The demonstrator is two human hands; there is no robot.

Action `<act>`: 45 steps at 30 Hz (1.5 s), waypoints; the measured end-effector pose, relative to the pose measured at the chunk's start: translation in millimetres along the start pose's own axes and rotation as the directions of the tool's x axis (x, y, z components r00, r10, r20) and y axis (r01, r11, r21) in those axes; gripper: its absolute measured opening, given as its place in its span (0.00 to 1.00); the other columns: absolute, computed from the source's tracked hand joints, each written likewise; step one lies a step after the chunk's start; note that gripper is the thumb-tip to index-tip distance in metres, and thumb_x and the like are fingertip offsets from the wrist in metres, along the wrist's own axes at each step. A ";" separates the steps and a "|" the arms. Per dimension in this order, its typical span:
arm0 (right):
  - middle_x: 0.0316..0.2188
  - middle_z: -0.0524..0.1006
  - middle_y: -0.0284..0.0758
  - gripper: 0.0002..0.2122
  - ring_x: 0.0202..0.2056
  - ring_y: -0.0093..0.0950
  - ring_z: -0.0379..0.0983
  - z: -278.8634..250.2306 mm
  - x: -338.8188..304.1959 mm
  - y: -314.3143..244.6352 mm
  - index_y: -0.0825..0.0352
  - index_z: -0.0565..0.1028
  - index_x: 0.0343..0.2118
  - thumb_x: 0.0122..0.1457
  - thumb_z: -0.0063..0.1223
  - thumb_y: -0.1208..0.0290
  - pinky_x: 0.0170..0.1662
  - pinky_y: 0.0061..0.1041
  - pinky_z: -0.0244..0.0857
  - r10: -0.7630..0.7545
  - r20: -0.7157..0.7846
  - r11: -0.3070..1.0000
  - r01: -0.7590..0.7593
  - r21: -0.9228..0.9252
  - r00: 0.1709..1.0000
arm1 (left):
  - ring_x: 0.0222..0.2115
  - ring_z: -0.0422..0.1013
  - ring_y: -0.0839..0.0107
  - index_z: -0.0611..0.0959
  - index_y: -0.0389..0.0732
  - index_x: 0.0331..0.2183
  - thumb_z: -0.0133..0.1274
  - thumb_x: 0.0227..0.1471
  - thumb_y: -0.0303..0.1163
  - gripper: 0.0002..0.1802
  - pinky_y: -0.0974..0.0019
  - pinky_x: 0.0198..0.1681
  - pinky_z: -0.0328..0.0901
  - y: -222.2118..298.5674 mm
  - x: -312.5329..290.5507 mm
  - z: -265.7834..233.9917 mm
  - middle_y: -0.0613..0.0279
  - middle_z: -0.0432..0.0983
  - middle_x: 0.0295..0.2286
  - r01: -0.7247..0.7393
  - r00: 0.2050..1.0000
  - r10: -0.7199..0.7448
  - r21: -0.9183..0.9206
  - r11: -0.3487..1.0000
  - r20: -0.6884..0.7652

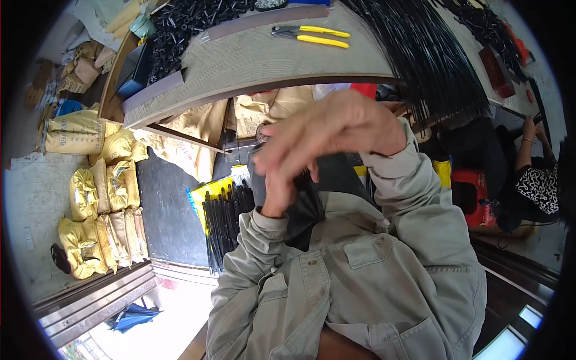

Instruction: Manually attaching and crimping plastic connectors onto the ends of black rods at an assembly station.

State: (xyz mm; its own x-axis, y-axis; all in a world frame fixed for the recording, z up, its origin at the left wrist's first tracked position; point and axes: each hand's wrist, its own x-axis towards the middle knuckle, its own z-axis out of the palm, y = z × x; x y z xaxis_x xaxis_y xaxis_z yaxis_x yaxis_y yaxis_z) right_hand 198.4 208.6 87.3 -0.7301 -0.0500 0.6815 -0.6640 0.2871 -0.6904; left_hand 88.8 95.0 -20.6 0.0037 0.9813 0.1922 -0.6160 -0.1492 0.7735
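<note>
Left hand (pixel 280 192): partly covered, grip unclear
Right hand (pixel 339 125): blurred, over the left (I cannot tell its grip)
Yellow-handled pliers (pixel 324 41): on the table (pixel 252 60), beyond both hands

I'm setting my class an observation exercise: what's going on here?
A person in a pale khaki jacket has the blurred right hand overlapping the left hand in view; whether either holds anything is unclear. Yellow-handled pincers lie on the workbench, long black rods overhang its edge on the right, and more black rods are bunched beside the left sleeve.
</note>
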 end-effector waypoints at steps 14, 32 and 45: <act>0.23 0.75 0.32 0.05 0.25 0.20 0.69 12.1 -64.8 42.3 0.72 0.71 0.29 0.52 0.50 0.75 0.29 0.18 0.64 0.602 -0.650 0.655 -0.752 0.071 0.463 | 0.24 0.70 0.74 0.70 0.33 0.41 0.40 0.55 0.32 0.14 0.74 0.28 0.64 12.3 27.9 -7.3 0.52 0.75 0.32 0.318 0.929 -0.270 0.173 0.932 -0.255; 0.29 0.74 0.39 0.08 0.27 0.36 0.71 -190.2 163.8 106.6 0.64 0.71 0.36 0.52 0.46 0.75 0.30 0.30 0.65 -0.186 -0.272 0.143 -0.248 -0.958 0.944 | 0.18 0.62 0.79 0.72 0.33 0.36 0.40 0.55 0.29 0.10 0.77 0.22 0.58 10.3 31.4 -53.1 0.58 0.72 0.23 0.249 0.901 -0.214 0.046 0.967 -0.377; 0.39 0.72 0.40 0.20 0.37 0.40 0.72 -365.7 121.4 313.7 0.53 0.63 0.48 0.50 0.42 0.75 0.37 0.37 0.66 0.451 -0.567 -0.311 -0.475 -0.823 0.689 | 0.18 0.60 0.80 0.72 0.32 0.37 0.40 0.55 0.29 0.11 0.78 0.23 0.56 -3.4 59.3 -93.1 0.60 0.72 0.22 0.363 0.858 -0.363 -0.069 0.929 -0.364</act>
State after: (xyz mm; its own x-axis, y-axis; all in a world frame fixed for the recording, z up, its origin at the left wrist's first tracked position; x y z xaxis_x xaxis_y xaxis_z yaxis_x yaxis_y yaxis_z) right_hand -39.6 642.5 42.2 -0.7111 0.6376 0.2963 0.6856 0.7223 0.0909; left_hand 17.8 164.9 -68.1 -0.0598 0.9402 -0.3352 -0.6254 0.2265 0.7468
